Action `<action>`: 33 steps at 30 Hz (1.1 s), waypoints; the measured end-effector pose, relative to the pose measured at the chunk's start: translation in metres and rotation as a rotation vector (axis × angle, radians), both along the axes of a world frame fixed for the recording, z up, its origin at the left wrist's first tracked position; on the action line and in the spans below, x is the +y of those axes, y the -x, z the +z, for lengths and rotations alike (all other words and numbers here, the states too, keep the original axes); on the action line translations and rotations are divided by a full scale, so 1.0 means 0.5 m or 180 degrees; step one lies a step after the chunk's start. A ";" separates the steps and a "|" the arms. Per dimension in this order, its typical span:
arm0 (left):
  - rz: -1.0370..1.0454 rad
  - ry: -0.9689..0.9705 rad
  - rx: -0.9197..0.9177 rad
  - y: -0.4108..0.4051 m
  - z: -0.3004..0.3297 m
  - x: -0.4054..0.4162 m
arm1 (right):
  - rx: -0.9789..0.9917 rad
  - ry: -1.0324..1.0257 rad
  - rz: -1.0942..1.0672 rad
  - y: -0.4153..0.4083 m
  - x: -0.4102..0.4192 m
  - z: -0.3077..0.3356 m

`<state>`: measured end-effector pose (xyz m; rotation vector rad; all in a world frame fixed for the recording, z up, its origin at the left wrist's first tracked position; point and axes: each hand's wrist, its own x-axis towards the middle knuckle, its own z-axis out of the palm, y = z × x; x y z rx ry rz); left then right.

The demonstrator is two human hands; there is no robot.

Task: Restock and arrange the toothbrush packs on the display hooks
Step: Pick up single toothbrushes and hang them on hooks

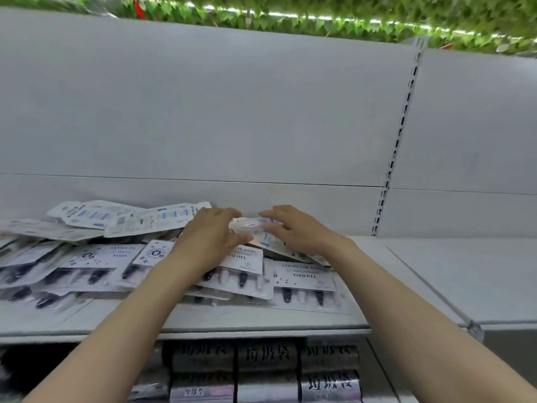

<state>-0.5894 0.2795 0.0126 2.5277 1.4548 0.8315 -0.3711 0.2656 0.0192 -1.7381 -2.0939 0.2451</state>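
Observation:
A loose pile of toothbrush packs lies flat on a white shelf, most white with black brush heads. Two packs lie face down at the back of the pile. My left hand and my right hand meet over the pile near the back panel. Between them they hold one clear blister pack, lifted slightly off the heap, with fingers curled on its ends. No display hooks show in this view.
A bare white back panel rises behind the shelf, with a slotted upright at its right. The neighbouring shelf to the right is bare. Dark packaged rolls fill the shelf below. Green foliage runs along the top.

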 end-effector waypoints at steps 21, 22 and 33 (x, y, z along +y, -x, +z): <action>0.0654 -0.0136 0.0236 -0.097 0.027 0.024 | 0.0023 0.0274 -0.1026 -0.075 -0.073 -0.027; 0.0655 -0.0126 0.0087 -0.094 0.025 0.026 | -0.0089 0.0313 -0.1093 -0.071 -0.078 -0.030; -0.0198 0.0062 -0.1484 -0.079 0.015 -0.010 | 0.1803 -0.1784 -0.2003 -0.113 -0.146 -0.058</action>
